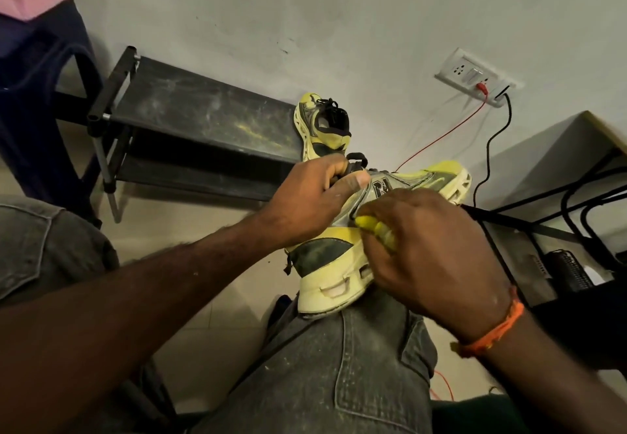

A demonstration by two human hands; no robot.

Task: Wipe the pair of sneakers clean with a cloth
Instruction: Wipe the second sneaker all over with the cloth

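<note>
While resting heel-down on the right knee (356, 365), near sneaker (339, 264) under wiping, toe aimed at the wall. Left hand (315, 196) closed around the collar, thumb on the side panel, steadying. Right hand (424, 250) clenched on a yellow cloth (376, 228), pressed against the side panel above the sole. Dust visible on the dark heel patch and sole edge: cleaning judged partial. Second sneaker (322, 128) on the floor beside the shoe rack (203, 114), well apart from both hands, apparently not yet wiped.
</note>
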